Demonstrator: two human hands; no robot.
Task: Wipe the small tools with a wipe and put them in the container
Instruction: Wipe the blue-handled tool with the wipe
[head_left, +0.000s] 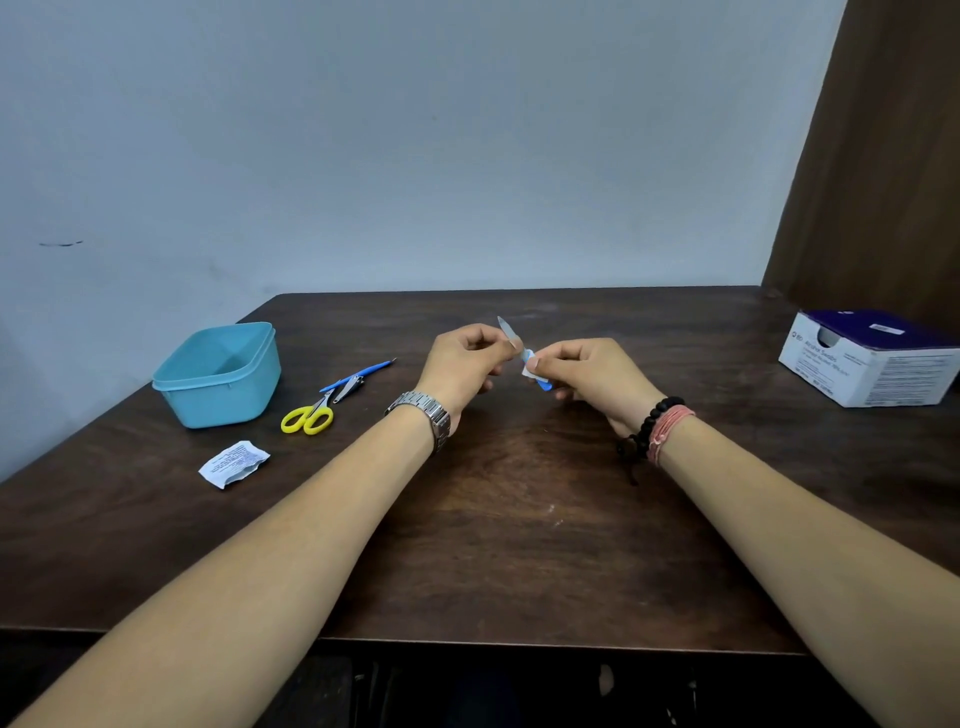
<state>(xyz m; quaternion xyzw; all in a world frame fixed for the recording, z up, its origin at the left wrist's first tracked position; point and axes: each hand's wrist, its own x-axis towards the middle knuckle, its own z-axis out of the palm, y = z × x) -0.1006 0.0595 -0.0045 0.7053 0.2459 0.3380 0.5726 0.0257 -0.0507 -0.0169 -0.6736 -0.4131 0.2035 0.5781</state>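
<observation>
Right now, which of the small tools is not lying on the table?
The nail file, gripped between both hands; the scissors, clipper and blue stick lie beside the container.

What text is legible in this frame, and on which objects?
"BD", logo on the white front face of the swab box.
"Alcohol Swabs", beside that logo; soft, a likely reading.
Smaller lines below it, the side-panel print and the label on the purple top: too small to read.
Torn white sachet: dark print, blurred, unreadable.
Wristwatch, scissors, blue container: no text visible.
</observation>
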